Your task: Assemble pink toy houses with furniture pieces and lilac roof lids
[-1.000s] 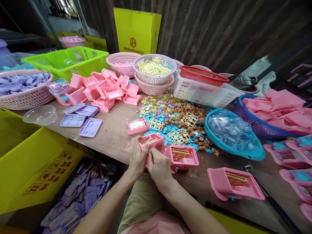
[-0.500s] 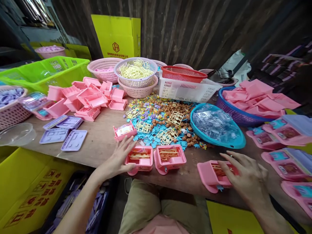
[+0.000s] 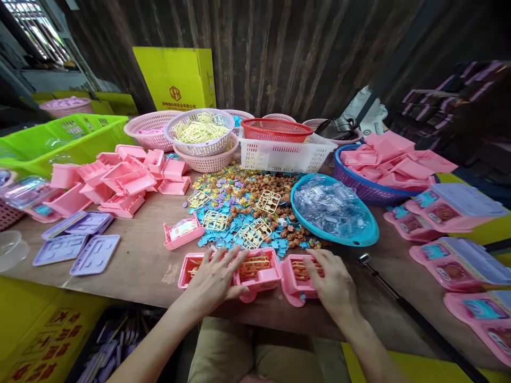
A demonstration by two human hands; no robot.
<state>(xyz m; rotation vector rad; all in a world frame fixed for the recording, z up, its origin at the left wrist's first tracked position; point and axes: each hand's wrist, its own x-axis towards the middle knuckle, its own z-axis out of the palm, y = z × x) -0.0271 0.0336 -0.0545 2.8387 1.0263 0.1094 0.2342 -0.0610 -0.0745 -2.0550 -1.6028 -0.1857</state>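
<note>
Three pink plastic trays stand in a row at the near edge of the wooden table (image 3: 136,271). My left hand (image 3: 213,279) lies flat with spread fingers over the left tray (image 3: 187,266) and touches the middle tray (image 3: 259,272). My right hand (image 3: 333,284) rests with its fingers on the right tray (image 3: 294,276). Each tray holds a cream or orange parts frame. Neither hand grips anything.
Beyond the trays lies a pile of small blue, brown and cream pieces (image 3: 247,207). A blue basin of clear parts (image 3: 333,210), a heap of pink trays (image 3: 120,178), purple lids (image 3: 77,247), several baskets (image 3: 202,133) and finished pink sets (image 3: 447,213) surround it.
The right hand has slid the right tray leftward, up against the other two. The left hand has moved from beside the left tray to lie across it. The view has shifted right.
</note>
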